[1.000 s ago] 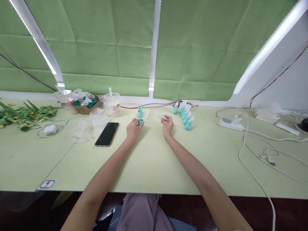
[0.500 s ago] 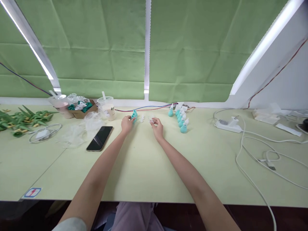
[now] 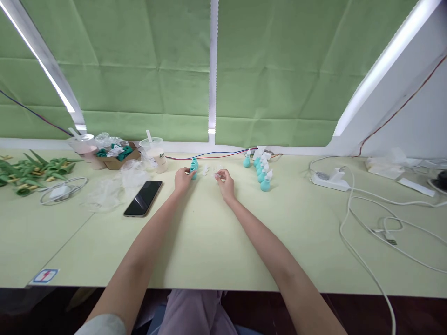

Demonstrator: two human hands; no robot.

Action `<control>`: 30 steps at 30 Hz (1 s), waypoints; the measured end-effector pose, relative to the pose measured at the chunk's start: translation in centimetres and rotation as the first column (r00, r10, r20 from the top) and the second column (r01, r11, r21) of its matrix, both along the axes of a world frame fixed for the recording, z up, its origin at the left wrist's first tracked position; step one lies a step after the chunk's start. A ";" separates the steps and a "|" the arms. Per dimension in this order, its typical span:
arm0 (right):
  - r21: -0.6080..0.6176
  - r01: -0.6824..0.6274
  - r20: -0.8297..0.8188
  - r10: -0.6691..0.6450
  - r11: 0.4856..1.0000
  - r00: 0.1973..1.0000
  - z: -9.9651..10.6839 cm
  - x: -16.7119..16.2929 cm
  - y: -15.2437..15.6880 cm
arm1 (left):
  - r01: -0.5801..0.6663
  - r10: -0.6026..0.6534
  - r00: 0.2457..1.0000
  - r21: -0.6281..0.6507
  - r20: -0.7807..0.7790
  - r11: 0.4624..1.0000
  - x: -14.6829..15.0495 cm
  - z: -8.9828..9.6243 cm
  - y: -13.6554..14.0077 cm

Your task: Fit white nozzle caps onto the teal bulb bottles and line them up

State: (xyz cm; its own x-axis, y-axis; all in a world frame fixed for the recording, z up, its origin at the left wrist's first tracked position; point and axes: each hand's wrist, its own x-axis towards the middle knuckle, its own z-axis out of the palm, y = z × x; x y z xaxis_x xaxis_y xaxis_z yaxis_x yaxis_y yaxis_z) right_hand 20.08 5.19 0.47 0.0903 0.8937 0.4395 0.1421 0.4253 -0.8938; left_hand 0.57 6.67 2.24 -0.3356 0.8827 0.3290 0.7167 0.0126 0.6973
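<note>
My left hand (image 3: 182,180) is closed around the nearest of several small teal bottles (image 3: 194,163), which stand in a short row with open tops. A little to the right, my right hand (image 3: 226,184) pinches a tiny white or clear piece (image 3: 214,175) at its fingertips; its exact kind is too small to make out. Small white parts (image 3: 205,170) lie on the table between the two hands. Farther right, a line of teal bottles with white pointed tops (image 3: 265,184) stands upright, one bottle (image 3: 247,160) slightly apart from the others.
A black phone (image 3: 143,199) lies left of my left arm. Behind it are crumpled clear plastic (image 3: 104,194), two drink cups (image 3: 155,156) and a cardboard box (image 3: 120,162). Green plastic parts (image 3: 38,172) pile up far left. A power strip (image 3: 330,181) and white cables (image 3: 349,223) occupy the right side.
My right hand has shifted slightly left, its fingertips still pinched. My left hand stays at the nearest teal bottle. The whole view has moved a little.
</note>
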 end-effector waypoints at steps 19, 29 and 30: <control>-0.006 -0.234 0.089 0.234 0.972 0.968 0.2 -0.9 -1.5 | 0.375 -0.343 0.906 0.095 -0.246 0.922 3.1 -0.4 -7.3; 0.085 -0.143 0.318 0.110 0.986 0.942 0.3 -1.5 -2.8 | 0.402 -0.336 0.838 0.070 -0.430 0.913 2.0 -1.3 -7.4; 0.103 -0.128 0.318 0.089 0.986 0.944 0.3 -1.5 -2.8 | 0.405 -0.331 0.830 0.077 -0.449 0.911 2.0 -1.3 -7.4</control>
